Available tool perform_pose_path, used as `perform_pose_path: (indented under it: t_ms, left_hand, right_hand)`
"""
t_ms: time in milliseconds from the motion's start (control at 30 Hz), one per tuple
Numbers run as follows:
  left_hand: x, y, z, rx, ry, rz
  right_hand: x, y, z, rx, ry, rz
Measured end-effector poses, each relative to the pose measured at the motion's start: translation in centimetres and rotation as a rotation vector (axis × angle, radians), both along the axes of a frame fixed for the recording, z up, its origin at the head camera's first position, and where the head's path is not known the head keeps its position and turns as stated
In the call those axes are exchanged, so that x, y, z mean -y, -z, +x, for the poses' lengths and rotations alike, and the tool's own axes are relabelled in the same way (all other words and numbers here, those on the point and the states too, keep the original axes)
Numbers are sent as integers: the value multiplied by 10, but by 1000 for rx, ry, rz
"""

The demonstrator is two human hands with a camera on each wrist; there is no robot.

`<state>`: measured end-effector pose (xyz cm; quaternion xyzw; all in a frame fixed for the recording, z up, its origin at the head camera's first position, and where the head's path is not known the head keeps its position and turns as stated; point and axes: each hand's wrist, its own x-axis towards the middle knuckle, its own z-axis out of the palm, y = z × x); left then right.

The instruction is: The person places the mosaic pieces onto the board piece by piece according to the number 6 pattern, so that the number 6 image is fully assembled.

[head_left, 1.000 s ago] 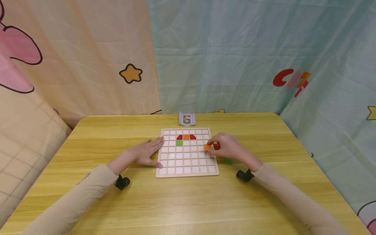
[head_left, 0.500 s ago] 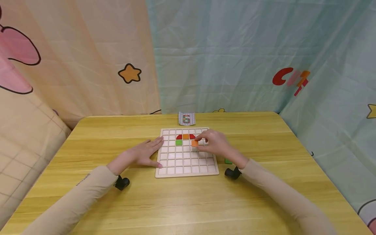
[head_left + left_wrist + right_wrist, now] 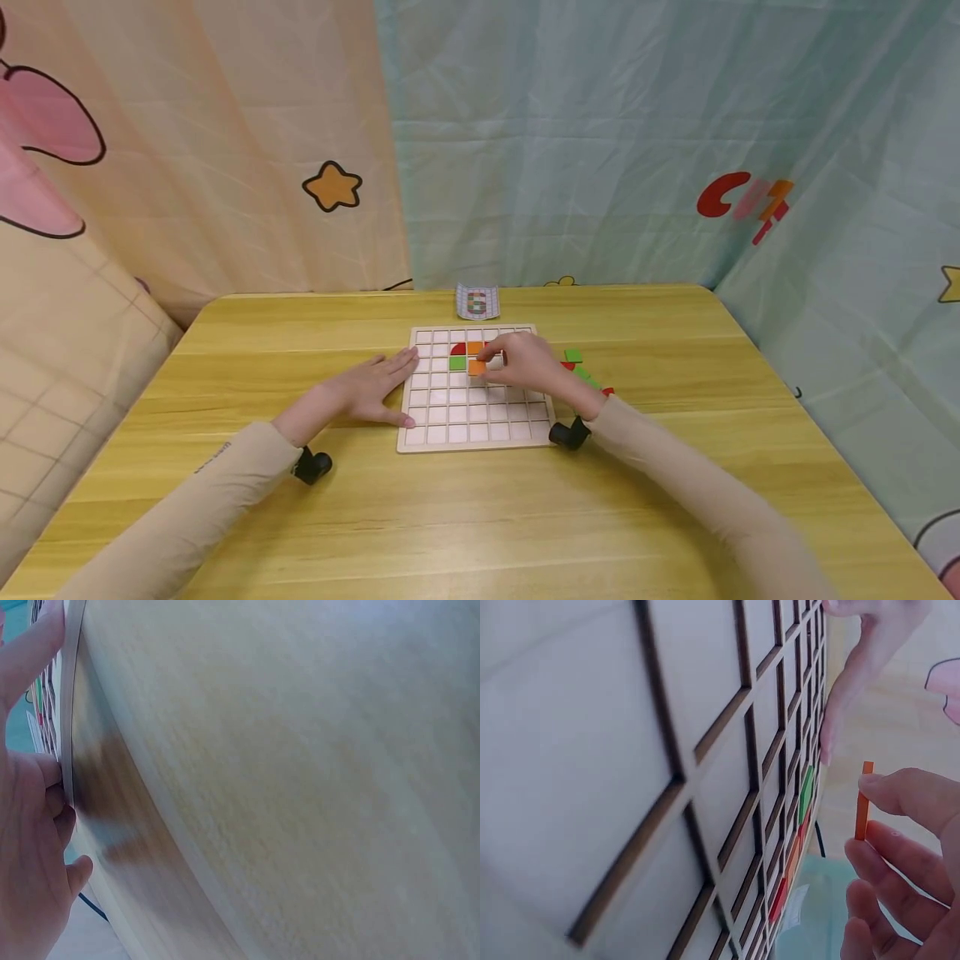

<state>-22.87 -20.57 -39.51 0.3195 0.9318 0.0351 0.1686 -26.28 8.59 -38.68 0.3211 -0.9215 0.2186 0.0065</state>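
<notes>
My right hand [image 3: 521,360] pinches a square orange tile [image 3: 476,367] between thumb and fingers, above the white grid board [image 3: 477,447]. In the right wrist view that orange tile [image 3: 863,801] is seen edge-on, held apart from the board. Set in the grid are a rounded red piece [image 3: 458,349], an orange square [image 3: 475,347] and a green square [image 3: 457,363]. Another red piece is mostly hidden behind my right fingers. My left hand [image 3: 372,388] rests with spread fingers on the board's left edge, and the left wrist view shows this hand [image 3: 34,817] against the rim.
Right of the board lie several loose pieces, among them a green tile [image 3: 573,356] and a red piece [image 3: 607,391], partly behind my right forearm. A small patterned card [image 3: 477,302] sits behind the board on the wooden table [image 3: 480,517]. Printed curtains [image 3: 555,150] hang beyond.
My right hand has carried the orange tile leftward across the board, from its right side to beside the green square. Loose pieces at the right are more exposed. My left hand stays put.
</notes>
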Motion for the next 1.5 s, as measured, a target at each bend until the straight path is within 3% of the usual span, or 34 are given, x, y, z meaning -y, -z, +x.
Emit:
perform_pose_path:
  t_ms: [400, 667, 1200, 1500]
  left_hand:
    - [0, -1, -1, -3, 5, 7]
    - [-1, -2, -2, 14, -8, 4]
    - [1, 2, -3, 6, -3, 4]
    - [1, 2, -4, 11, -6, -4]
  right_hand:
    - [20, 0, -5, 67, 6, 10]
    - [30, 1, -5, 160, 79, 57]
    - [38, 8, -5, 136, 78, 110]
    - [38, 8, -4, 180, 67, 69]
